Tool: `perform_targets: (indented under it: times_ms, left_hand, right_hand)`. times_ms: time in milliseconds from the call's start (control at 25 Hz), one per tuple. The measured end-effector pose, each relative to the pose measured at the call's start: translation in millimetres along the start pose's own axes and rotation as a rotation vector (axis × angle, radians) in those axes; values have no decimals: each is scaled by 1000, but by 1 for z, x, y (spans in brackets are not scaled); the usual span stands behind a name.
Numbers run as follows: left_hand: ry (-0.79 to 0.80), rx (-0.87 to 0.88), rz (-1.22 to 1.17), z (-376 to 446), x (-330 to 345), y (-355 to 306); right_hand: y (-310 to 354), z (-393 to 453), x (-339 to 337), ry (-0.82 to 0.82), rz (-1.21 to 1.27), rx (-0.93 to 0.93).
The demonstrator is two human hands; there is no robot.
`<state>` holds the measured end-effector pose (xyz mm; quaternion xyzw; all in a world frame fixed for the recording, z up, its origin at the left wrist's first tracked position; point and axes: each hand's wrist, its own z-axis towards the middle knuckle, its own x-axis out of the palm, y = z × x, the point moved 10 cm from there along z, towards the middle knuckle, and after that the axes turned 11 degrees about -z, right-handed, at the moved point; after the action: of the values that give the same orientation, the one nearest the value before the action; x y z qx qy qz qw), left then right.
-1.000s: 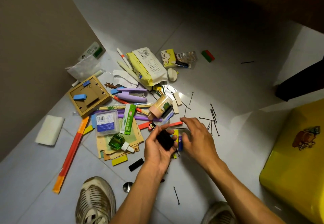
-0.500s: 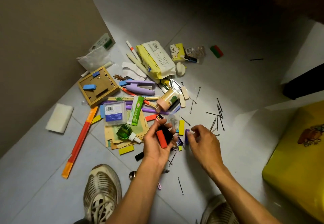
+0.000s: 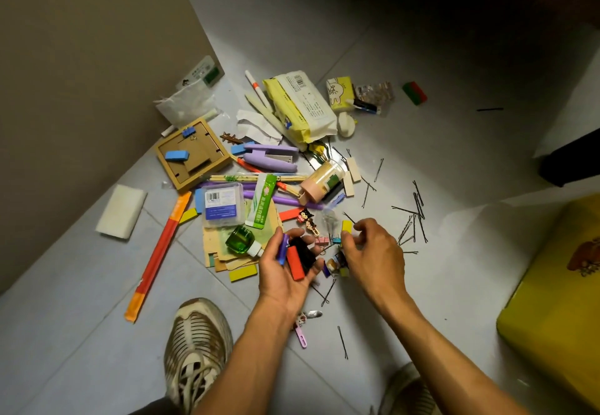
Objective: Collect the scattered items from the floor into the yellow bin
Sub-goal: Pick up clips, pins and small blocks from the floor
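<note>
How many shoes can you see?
2. One shoe is on the floor at the bottom, left of the arms. The other shoe is at the bottom edge, partly hidden under the right arm.

The yellow bin (image 3: 552, 301) stands on the floor at the right edge, partly out of view. The scattered items (image 3: 259, 193) lie heaped by the wall: a purple stapler (image 3: 269, 159), a green bottle (image 3: 241, 240), and hairpins (image 3: 414, 216). A red block (image 3: 294, 263), a black piece (image 3: 303, 252) and what seems a purple block (image 3: 283, 248) rest in the left hand (image 3: 285, 271).
</note>
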<state>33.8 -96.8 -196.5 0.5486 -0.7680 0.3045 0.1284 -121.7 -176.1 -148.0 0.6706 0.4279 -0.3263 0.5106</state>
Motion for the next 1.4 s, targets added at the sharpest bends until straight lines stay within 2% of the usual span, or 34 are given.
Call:
perform_targets:
  times_ms: [80, 200, 320, 400, 480, 560, 600, 680, 760, 840, 920, 1000, 1080, 1120, 1240, 1280, 1320, 1400]
  left_hand:
    - [-10, 0, 7, -1, -8, -5]
    - [-29, 8, 15, -1, -15, -10]
    - [-34, -5, 29, -1, -11, -5]
    - [-10, -27, 13, -1, -3, 2]
    - [20, -33, -6, -2, 2, 4]
    - [21, -27, -43, -4, 1, 0]
    - [13, -23, -57, -5, -2, -3]
    - [-12, -8, -84, -7, -13, -11]
    - [-18, 5, -109, -8, -19, -16]
    - [-23, -1, -104, -10, -22, -15]
    - [-21, -14, -121, -13, -20, -11]
    - [1, -11, -177, -18, -18, -11]
    - [30, 17, -216, -26, -21, -22]
    - [47, 33, -231, -31, -25, -30]
    - [84, 68, -225, -44, -43, -54]
    - [91, 70, -212, -49, -49, -58]
    - [92, 72, -200, -54, -56, -62]
    - [60, 79, -176, -64, -73, -68]
  right_hand:
    - [-5, 15, 16, 110, -150, 31]
    - [-9, 20, 17, 154, -106, 102]
    - [-1, 0, 1, 89, 220, 108]
    - [19, -17, 0, 128, 424, -1]
    - [27, -30, -2, 123, 266, -177]
    - [29, -35, 8, 119, -92, -374]
    - [27, -38, 21, 167, -277, -457]
    - [19, -38, 37, 248, -462, -483]
    - [19, -35, 25, 194, -345, -377]
    - [30, -39, -1, 67, 40, -299]
    - [59, -50, -18, 51, 288, -358]
    - [71, -57, -27, 35, 336, -364]
    - [61, -66, -23, -13, 218, -341]
    - [59, -76, -6, 39, 81, -373]
    - [60, -128, 78, 355, -366, -571]
    - [59, -138, 93, 389, -428, -601]
    - [57, -139, 98, 387, -428, -587]
    - [52, -126, 87, 347, -284, -448]
